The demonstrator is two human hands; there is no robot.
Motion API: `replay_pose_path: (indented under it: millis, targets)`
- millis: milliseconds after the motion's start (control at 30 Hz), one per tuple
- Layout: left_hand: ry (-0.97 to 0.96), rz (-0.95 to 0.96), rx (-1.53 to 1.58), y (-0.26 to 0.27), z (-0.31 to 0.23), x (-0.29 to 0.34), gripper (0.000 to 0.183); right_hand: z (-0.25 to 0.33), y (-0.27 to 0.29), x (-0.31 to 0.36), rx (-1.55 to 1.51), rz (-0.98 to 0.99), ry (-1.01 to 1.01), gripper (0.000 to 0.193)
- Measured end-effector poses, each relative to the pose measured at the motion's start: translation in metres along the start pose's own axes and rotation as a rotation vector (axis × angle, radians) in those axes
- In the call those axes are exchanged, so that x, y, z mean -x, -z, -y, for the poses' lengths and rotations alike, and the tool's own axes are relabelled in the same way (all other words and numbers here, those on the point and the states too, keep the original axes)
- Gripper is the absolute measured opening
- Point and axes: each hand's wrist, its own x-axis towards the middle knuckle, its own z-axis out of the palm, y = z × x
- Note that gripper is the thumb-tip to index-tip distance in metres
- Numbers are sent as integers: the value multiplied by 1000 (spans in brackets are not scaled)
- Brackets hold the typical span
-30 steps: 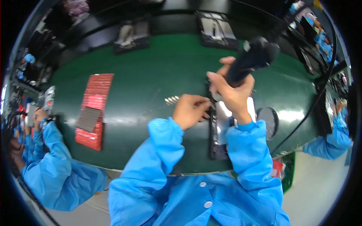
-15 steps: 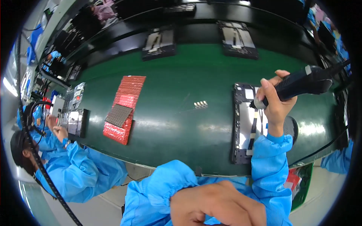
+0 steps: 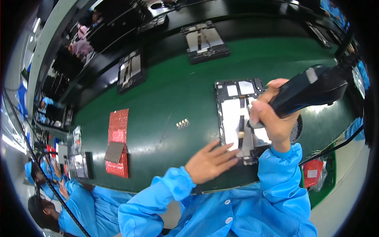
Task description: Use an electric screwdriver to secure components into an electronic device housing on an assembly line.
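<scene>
My right hand (image 3: 279, 128) grips a black corded electric screwdriver (image 3: 310, 91), its tip pointing down toward an opened tablet (image 3: 231, 118). The tablet lies on the green bench with pale panels and a dark ribbon strip exposed; whether the tip touches it I cannot tell. My left hand (image 3: 209, 162), fingers spread and holding nothing, is at the near left edge of the tablet, fingertips over its lower end. Part of the tablet's right side is hidden by my right hand and sleeve.
Left of the tablet lie small metallic pieces (image 3: 182, 123). A red bubble-wrap pouch (image 3: 118, 128) bears a grey-brown gridded sheet (image 3: 114, 152). More opened tablets (image 3: 205, 41) stand at the back. A round mesh-topped object (image 3: 297, 128) sits right; a co-worker's blue sleeve (image 3: 79, 201) is at left.
My left hand has moved forward from near my body to the tablet's edge, fingers spreading. My right hand still holds the screwdriver over the tablet. The whole view has shifted and tilted.
</scene>
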Motion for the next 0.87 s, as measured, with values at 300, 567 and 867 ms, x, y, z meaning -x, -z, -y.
replay_pose_path:
  millis: [300, 567, 867]
  targets:
    - [123, -48, 346, 14, 101, -91, 42, -5, 5, 17, -53, 53, -192, 38]
    - [-125, -459, -204, -38, 177, -184, 32, -2, 4, 10, 30, 201, -37, 46]
    - [740, 79, -546, -22, 188, -244, 58, -24, 6, 7, 3, 205, 42, 31]
